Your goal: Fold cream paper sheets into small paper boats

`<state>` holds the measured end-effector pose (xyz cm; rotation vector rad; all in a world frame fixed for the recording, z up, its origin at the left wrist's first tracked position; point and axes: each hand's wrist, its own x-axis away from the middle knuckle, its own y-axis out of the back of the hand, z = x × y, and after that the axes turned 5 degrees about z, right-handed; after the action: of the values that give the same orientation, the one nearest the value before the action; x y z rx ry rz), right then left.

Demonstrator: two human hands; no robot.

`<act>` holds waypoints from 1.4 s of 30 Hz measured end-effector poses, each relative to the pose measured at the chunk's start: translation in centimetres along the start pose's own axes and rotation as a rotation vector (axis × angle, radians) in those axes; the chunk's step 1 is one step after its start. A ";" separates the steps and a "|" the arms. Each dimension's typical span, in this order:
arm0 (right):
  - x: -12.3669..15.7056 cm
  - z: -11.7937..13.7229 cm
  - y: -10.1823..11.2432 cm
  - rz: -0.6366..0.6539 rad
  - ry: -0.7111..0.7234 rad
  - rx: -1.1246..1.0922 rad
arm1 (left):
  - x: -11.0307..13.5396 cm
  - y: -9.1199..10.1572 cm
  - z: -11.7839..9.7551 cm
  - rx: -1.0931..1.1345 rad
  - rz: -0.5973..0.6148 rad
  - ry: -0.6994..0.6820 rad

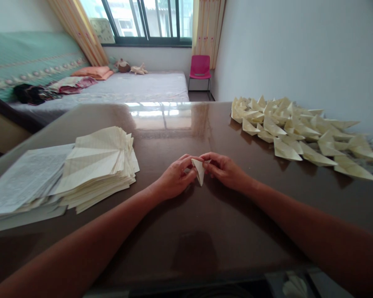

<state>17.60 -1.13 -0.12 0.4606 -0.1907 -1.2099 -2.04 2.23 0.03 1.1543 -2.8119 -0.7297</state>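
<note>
Both hands pinch 1 small folded paper piece between them, left hand and right hand closed on its edges, low over the table. Creased sheet stack left of hands, finished folded pieces piled to the right, sorted apart.

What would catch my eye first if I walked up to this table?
Most likely the heap of folded paper shapes spread over the far right of the dark table. At the centre, the left hand and the right hand pinch one small folded paper piece between their fingertips. A thick stack of creased sheets lies at the left.
</note>
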 end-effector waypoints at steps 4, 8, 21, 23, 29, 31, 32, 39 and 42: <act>0.2 0.6 -0.3 0.024 0.053 0.119 | 0.0 -0.2 0.2 -0.066 -0.059 0.002; 0.4 0.7 -0.8 -0.009 0.103 0.257 | 0.1 -0.2 -0.1 -0.185 -0.071 -0.011; 0.9 0.3 -1.4 0.016 0.245 0.324 | 0.7 -1.2 -1.0 -0.464 -0.084 -0.025; 0.9 0.3 -1.4 0.010 0.260 0.328 | 0.7 -1.2 -1.0 -0.471 -0.073 -0.029; 1.0 0.6 -1.4 0.012 0.329 0.340 | 0.7 -1.0 -1.2 -0.462 -0.082 -0.025; 1.0 0.6 -1.5 0.002 0.345 0.339 | 0.7 -1.0 -1.3 -0.467 -0.089 -0.034; 1.0 0.7 -1.6 -0.006 0.346 0.338 | 0.8 -1.1 -1.3 -0.472 -0.094 -0.039; 1.2 0.7 -2.3 -0.091 0.261 0.455 | 0.6 -1.3 -1.3 -0.484 -0.128 -0.057; 1.3 0.7 -2.3 -0.106 0.213 0.519 | 0.5 -1.2 -1.2 -0.471 -0.129 -0.049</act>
<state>15.78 -3.17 -0.63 1.0581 -0.3012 -1.2004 -1.41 0.63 0.54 1.2385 -2.4101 -1.3515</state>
